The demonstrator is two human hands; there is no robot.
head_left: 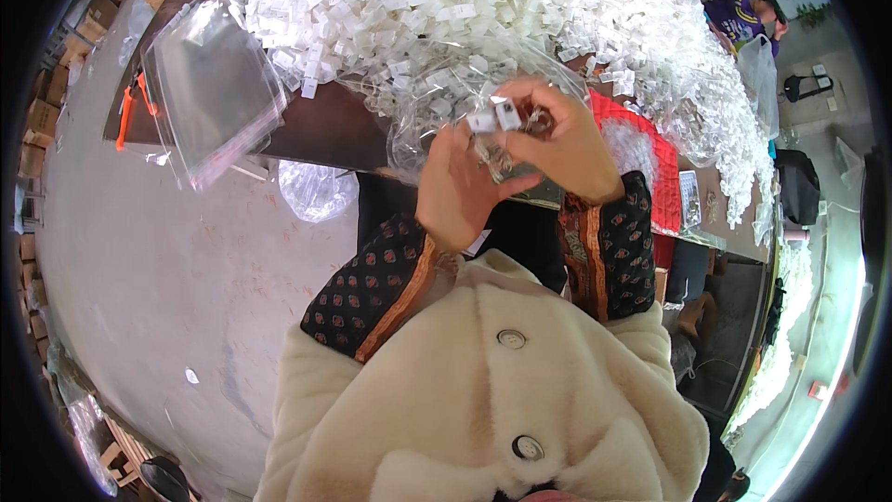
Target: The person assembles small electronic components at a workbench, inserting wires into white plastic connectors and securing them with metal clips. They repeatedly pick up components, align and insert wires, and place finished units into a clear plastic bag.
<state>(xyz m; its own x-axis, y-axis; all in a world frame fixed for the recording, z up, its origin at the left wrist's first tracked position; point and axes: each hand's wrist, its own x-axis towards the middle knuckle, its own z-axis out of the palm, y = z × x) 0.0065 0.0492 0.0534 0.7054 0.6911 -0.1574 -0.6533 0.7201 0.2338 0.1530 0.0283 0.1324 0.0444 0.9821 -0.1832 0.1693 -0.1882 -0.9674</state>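
Small pieces with white tags (pixel 506 115) sit in my right hand (pixel 574 144), whose fingers are curled round them. My left hand (pixel 451 193) is cupped close beside it, its thumb stretched toward the right hand. Between the two lie more small shiny pieces (pixel 498 160), partly hidden by the fingers; their kind is too small to make out. Just behind my hands, a clear plastic bag (pixel 409 135) lies at the table edge with many similar tagged pieces in or under it. A large heap of white-tagged pieces (pixel 446 0) covers the table beyond.
Flat clear bags (pixel 209 84) lie on the table (pixel 330 130) at left, next to orange-handled scissors (pixel 124 116). A red bag (pixel 662 163) lies at right. Below the table edge is a crumpled clear bag (pixel 318 190). Another person (pixel 739 19) is at far right.
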